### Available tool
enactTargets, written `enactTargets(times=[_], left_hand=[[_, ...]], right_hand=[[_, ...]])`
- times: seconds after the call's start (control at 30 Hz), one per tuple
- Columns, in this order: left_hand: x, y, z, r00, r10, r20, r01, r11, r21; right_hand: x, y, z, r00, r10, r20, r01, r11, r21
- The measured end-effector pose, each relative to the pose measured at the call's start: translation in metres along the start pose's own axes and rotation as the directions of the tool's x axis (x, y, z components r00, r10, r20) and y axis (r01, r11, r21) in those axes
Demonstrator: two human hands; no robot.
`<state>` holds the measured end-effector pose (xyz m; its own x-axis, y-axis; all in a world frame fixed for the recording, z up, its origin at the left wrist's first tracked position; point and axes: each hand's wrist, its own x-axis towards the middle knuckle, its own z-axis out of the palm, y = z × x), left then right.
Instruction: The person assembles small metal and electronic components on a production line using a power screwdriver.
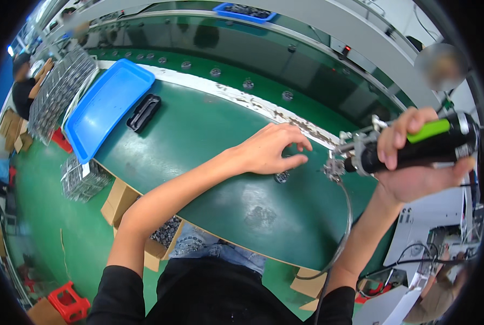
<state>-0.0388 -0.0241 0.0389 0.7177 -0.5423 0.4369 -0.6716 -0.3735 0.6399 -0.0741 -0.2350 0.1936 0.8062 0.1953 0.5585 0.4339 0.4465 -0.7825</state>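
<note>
My left hand reaches over the green worktable, fingers curled down onto a small round metal part that lies on the surface. My right hand is raised at the right and grips a black powered screwdriver with a green trigger. The tool lies nearly level, its metal tip pointing left, a short way right of the part. A thin cable hangs down from the tool's front end.
A blue plastic tray and a black oblong casing sit at the table's far left. Several small round parts ride the green conveyor belt behind a white strip. Cardboard boxes stand under the table edge. Another person works at the far left.
</note>
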Motion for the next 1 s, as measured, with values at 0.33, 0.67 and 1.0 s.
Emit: enactTargets(times=[0.33,0.67,1.0], left_hand=[[-0.016,0.013,0.012,0.996,0.07,-0.059,-0.071,0.997,-0.014],[-0.188,-0.057,-0.21,0.69,-0.202,-0.695,0.604,0.689,0.4],[-0.232,-0.09,-0.239,0.598,-0.214,-0.772,0.711,0.586,0.388]], right_hand=[[-0.001,0.009,-0.007,0.999,0.027,-0.031,-0.024,0.996,0.083],[-0.001,0.017,-0.013,0.992,0.057,0.112,-0.049,0.996,-0.069],[-0.007,0.007,-0.033,0.946,0.25,0.207,-0.122,0.865,-0.487]])
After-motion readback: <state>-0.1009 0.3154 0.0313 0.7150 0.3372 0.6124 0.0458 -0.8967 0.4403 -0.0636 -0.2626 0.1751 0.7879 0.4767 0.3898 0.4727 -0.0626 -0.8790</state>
